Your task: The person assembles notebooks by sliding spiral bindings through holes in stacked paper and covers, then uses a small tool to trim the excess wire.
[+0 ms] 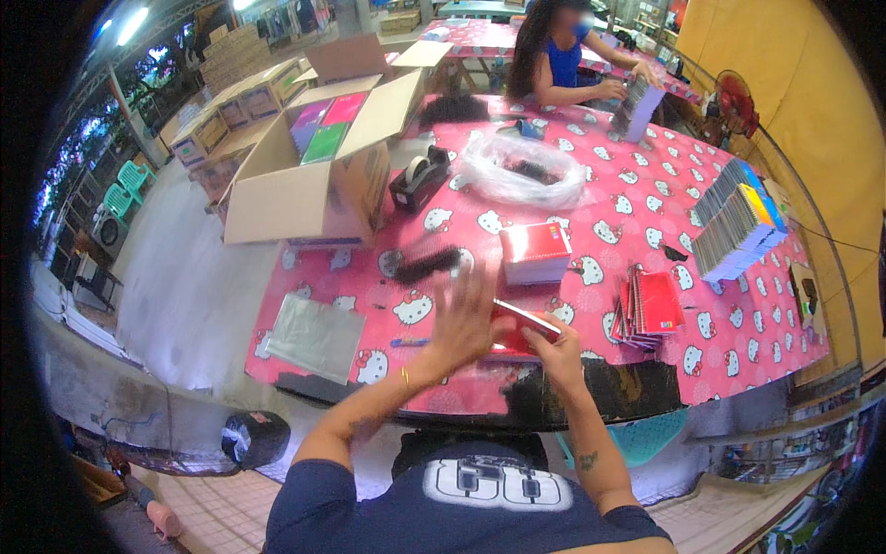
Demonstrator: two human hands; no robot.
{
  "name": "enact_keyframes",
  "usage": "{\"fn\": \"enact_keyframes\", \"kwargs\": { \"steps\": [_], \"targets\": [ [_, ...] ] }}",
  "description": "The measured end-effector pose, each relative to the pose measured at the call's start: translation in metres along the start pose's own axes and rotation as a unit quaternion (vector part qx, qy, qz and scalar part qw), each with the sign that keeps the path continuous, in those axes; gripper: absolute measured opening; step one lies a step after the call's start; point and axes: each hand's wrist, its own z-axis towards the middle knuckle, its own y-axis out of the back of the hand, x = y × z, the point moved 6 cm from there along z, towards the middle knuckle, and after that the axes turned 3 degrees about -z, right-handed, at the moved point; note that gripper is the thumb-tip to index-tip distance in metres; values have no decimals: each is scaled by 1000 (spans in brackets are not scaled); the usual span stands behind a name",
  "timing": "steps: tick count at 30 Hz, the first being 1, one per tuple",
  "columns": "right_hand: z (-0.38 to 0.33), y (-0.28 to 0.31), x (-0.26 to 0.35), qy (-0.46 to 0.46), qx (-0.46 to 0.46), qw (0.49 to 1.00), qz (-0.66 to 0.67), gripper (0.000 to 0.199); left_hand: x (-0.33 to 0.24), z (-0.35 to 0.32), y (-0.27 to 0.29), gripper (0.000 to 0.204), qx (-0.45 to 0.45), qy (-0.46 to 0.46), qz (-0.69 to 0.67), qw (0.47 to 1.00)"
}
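Observation:
A red notebook point(517, 340) with a pale page edge is tilted in front of me, close to the table's near edge. My right hand point(556, 349) grips its right side between thumb and fingers. Beside its left end, my left hand point(466, 316) has its fingers stretched out, slightly smeared by motion; whether it touches the notebook I cannot tell. Just beyond stands a neat stack of red notebooks point(537, 254). To the right lies a fanned pile of red spiral notebooks point(653, 305). Clear plastic sleeves point(314, 337) and a blue pen point(409, 343) lie to the left.
An open carton point(281, 198) with colored notebooks stands at the left, near a black tape dispenser point(421, 178). A clear plastic bag point(521, 171) lies mid-table. Notebook stacks point(738, 231) stand at the right. Across the table, a person in blue point(558, 69) handles another stack.

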Motion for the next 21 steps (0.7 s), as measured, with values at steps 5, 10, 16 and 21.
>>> {"fn": "enact_keyframes", "kwargs": {
  "steps": [5, 10, 16, 21],
  "targets": [
    [-2, 4, 0, -1, 2, 999, 48, 23, -26, -25, 15, 96, 46, -57, -60, 995],
    [-4, -12, 13, 18, 34, 999, 13, 24, 9, 42, 27, 102, 22, -14, 34, 999],
    [-11, -13, 13, 22, 35, 999, 22, 27, -4, 19, 40, 89, -67, -28, -64, 995],
    [-12, -13, 17, -5, 46, 997, 64, 28, -19, -9, 19, 86, 10, -75, -93, 993]
  ]
}}
